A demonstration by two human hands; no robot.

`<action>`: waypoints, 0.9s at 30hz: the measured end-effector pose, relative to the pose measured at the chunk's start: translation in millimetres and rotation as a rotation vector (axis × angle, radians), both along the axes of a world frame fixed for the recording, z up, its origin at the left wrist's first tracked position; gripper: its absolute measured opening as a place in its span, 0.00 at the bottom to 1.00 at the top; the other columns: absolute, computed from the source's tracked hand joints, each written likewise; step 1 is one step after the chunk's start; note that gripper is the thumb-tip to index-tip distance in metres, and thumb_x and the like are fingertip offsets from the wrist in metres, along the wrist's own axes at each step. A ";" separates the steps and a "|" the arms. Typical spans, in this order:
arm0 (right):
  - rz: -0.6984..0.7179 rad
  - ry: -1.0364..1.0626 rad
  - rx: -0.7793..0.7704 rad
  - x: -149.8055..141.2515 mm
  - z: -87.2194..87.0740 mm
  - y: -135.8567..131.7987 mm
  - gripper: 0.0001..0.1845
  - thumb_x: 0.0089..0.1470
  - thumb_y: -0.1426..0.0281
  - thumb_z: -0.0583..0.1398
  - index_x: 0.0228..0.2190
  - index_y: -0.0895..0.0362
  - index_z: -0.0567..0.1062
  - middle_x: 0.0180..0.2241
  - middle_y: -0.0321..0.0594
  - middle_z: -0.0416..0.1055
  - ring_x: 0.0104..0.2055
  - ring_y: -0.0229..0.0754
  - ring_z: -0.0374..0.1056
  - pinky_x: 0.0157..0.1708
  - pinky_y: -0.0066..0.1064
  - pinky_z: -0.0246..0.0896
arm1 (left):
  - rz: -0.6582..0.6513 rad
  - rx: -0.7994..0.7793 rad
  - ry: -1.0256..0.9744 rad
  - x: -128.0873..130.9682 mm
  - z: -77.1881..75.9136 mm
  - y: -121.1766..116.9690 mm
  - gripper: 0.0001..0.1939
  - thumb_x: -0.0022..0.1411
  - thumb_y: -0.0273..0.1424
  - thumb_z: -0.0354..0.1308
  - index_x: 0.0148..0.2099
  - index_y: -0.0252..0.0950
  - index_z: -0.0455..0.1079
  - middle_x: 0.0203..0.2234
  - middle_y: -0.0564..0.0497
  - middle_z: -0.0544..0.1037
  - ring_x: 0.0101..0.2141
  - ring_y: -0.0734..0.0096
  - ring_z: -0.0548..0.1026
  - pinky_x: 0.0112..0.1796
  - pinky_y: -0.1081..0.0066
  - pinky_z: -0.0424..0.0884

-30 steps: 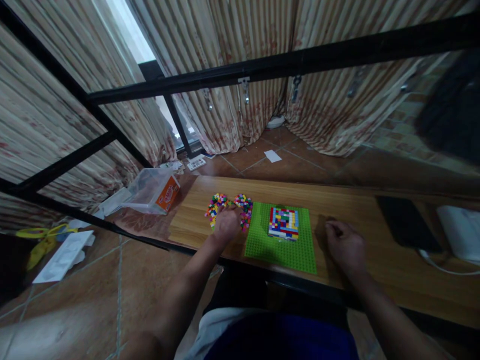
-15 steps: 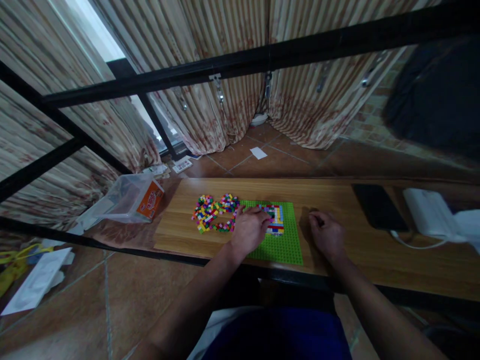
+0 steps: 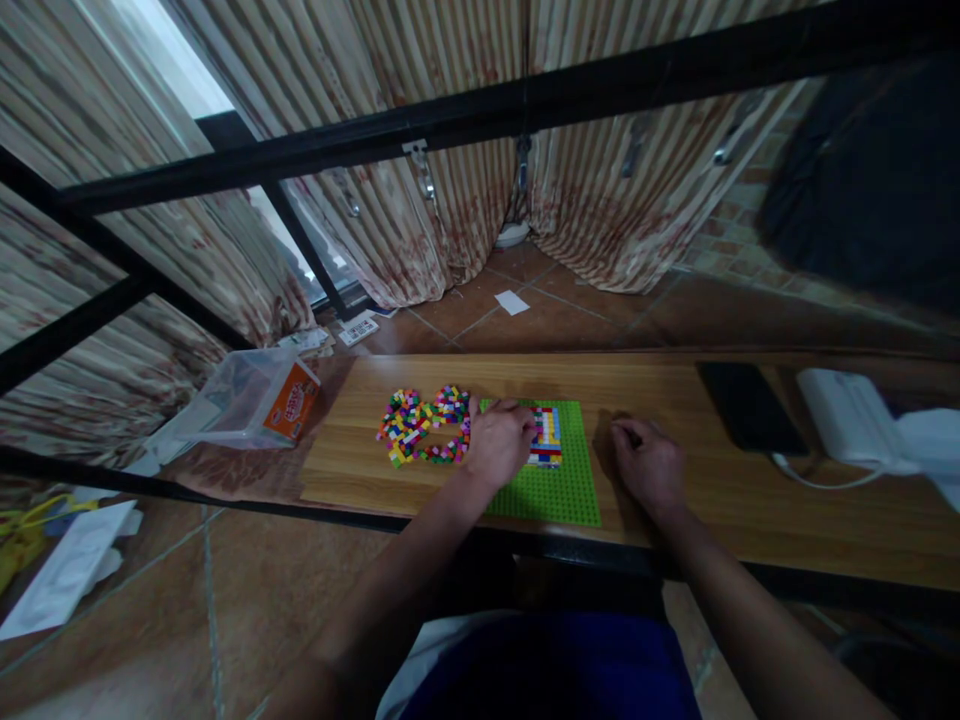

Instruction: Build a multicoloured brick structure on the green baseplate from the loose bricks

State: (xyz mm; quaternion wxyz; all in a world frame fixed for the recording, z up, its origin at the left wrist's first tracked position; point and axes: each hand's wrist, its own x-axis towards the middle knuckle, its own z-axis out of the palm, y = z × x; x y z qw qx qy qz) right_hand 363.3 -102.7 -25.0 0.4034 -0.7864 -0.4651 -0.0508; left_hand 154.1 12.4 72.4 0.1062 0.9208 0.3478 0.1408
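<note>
My left hand [image 3: 498, 444] is over the left part of a green studded baseplate [image 3: 562, 498], its fingers bent and pressed together at a block of toy bricks [image 3: 552, 430] in many colours. Whatever those fingertips pinch is hidden behind the hand, which also covers the left side of the built block. Left of the plate, touching or almost touching my hand, loose small bricks [image 3: 405, 425] lie in a ragged ring of piles. My right hand [image 3: 649, 462] rests on the wood to the right of the plate, fingers curled in, with nothing visible in them.
The narrow wooden table [image 3: 360, 485] carries a black phone [image 3: 752, 408] and a white device with a cable [image 3: 844, 415] on the right. A clear plastic bin [image 3: 244, 400] with an orange label stands beyond the left end. A black metal bar [image 3: 465, 122] crosses above.
The whole view has shifted slightly. My left hand stays at the built bricks, its fingers drawn a little closer together. My right hand keeps its place and curl.
</note>
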 end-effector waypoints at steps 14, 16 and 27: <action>-0.004 -0.014 -0.001 -0.7 0.2 0.1 0.18 0.59 0.59 0.52 0.32 0.56 0.78 0.33 0.45 0.76 0.34 0.45 0.70 0.36 0.35 0.63 | -0.010 0.247 0.032 -4.4 -19.2 -23.5 0.11 0.67 0.29 0.50 0.42 0.40 0.74 0.44 0.48 0.77 0.45 0.60 0.70 0.61 0.43 0.50; -0.011 -0.019 -0.006 -0.8 -0.4 0.0 0.19 0.59 0.59 0.52 0.32 0.56 0.78 0.33 0.45 0.76 0.34 0.45 0.70 0.36 0.35 0.63 | -0.007 0.278 0.049 -4.4 -22.8 -26.3 0.10 0.67 0.29 0.50 0.44 0.39 0.74 0.45 0.47 0.77 0.45 0.60 0.70 0.60 0.42 0.52; -0.008 -0.047 -0.021 -0.8 -1.0 -0.3 0.20 0.60 0.58 0.51 0.32 0.57 0.77 0.33 0.46 0.76 0.34 0.45 0.70 0.35 0.35 0.62 | -0.070 0.273 0.097 -2.2 -21.6 -26.3 0.09 0.65 0.25 0.52 0.43 0.35 0.73 0.44 0.45 0.76 0.47 0.57 0.69 0.60 0.42 0.53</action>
